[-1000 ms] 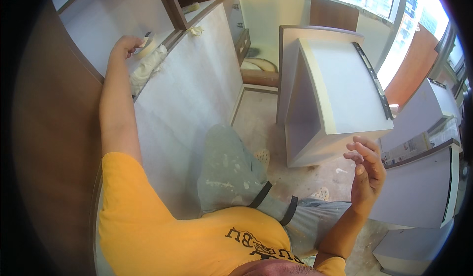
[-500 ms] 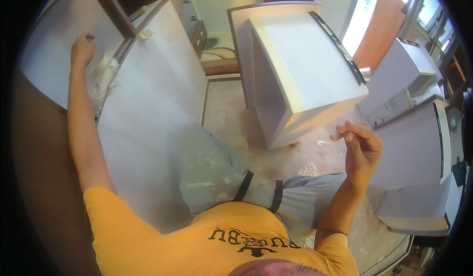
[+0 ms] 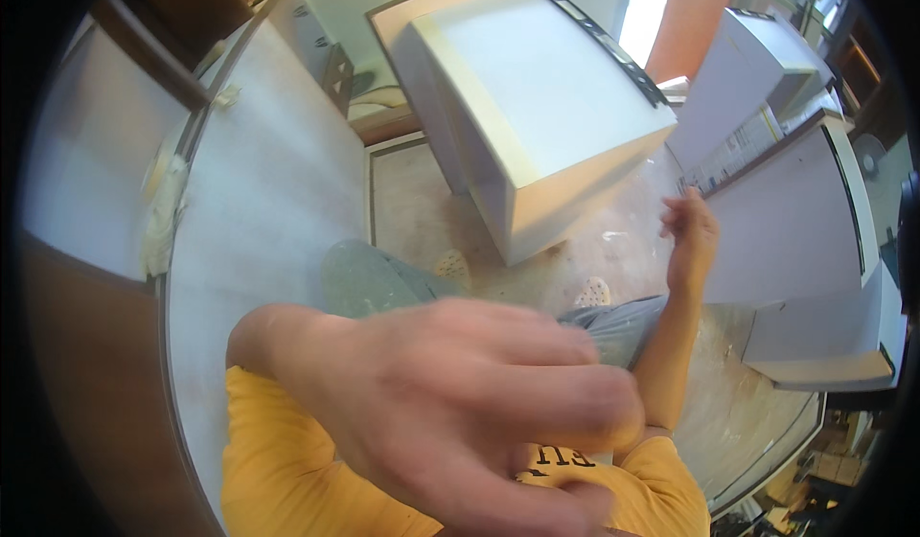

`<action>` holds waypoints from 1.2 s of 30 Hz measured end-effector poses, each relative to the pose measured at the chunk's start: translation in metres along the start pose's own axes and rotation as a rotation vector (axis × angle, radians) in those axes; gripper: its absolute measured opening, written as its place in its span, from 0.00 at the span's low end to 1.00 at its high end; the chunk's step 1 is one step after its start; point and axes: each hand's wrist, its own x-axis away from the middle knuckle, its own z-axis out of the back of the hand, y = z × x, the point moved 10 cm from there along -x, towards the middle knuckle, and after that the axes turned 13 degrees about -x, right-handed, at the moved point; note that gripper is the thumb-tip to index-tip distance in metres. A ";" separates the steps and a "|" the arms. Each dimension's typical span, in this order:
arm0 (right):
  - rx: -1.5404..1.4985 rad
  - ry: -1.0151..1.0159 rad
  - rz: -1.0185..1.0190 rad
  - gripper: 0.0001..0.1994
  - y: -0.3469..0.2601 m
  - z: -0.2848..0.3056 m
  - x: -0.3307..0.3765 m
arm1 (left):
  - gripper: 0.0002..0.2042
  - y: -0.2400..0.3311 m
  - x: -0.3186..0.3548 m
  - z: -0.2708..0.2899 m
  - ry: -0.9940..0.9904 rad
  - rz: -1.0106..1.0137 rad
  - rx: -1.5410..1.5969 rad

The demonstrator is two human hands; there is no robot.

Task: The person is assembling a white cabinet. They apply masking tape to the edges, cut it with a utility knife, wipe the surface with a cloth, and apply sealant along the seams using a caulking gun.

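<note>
My left hand (image 3: 431, 393) is raised close in front of me, large and blurred by motion. Its fingers are bent, and whether anything lies in them is hidden. Out to the right, my right hand (image 3: 692, 240) hangs in the air beside the pale side of a drawer box (image 3: 767, 221). Its fingers are loosely bent and a little apart, with nothing visible in them. Ahead stands a big white drawer (image 3: 565, 87) with a dark metal runner (image 3: 599, 44) along its top edge and a yellowish front rim.
At my left runs a whitish panel (image 3: 259, 163) with a crumpled pale cloth or paper (image 3: 165, 216) on its edge. Behind it stands brown cabinetry (image 3: 96, 345). More white drawer boxes (image 3: 747, 87) line the right. A dusty floor (image 3: 412, 187) lies between, under my speckled shoes (image 3: 594, 293).
My left hand has come away from the far-left panel and swung in close before me. My right hand has moved slightly up, its fingers looser. The view has shifted.
</note>
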 end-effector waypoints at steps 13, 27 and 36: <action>0.331 -0.101 0.251 0.35 0.008 -0.089 -0.028 | 0.39 -0.360 0.268 0.158 0.921 1.136 -0.230; -0.256 0.049 0.340 0.32 0.083 -0.058 -0.123 | 0.24 -0.436 0.295 0.153 0.873 1.139 -0.532; 0.106 0.099 0.460 0.34 0.030 -0.081 -0.133 | 0.30 -0.444 0.310 0.150 0.789 1.217 -0.430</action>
